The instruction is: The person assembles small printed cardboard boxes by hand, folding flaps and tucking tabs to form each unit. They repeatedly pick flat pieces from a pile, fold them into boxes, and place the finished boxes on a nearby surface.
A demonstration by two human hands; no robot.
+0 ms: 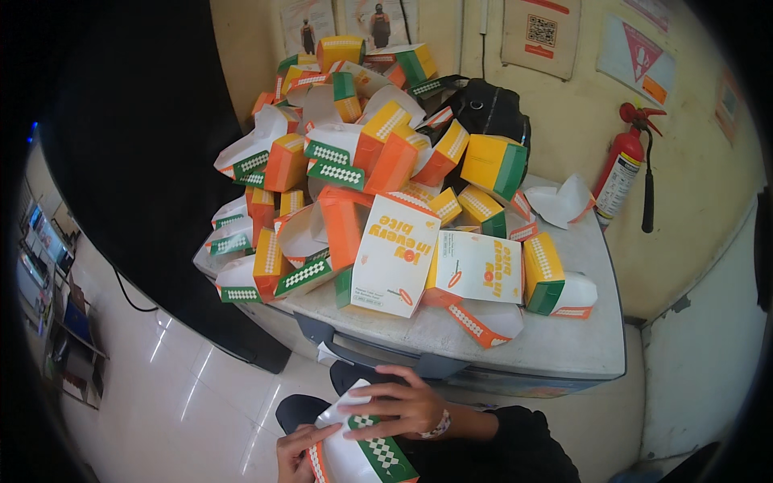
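A paper food carton point(352, 457) with a white inside, a green patterned flap and an orange patterned edge is partly folded, low in the view over my lap. My left hand point(299, 452) grips its left edge, the index finger reaching onto the white panel. From the right, my right hand point(400, 409) lies across its upper part, the fingers bent over the white panel and the green flap. The carton's lower end runs out of the picture. Ahead of my hands, a large heap of folded cartons point(392, 258) in orange, yellow, green and white covers much of a grey-white chest top.
The chest's top point(576, 346) has a rounded front edge and a dark handle point(378, 354). A black bag point(491, 109) sits behind the heap. On the right wall hangs a red fire extinguisher point(620, 173). A dark panel point(153, 185) stands at the left.
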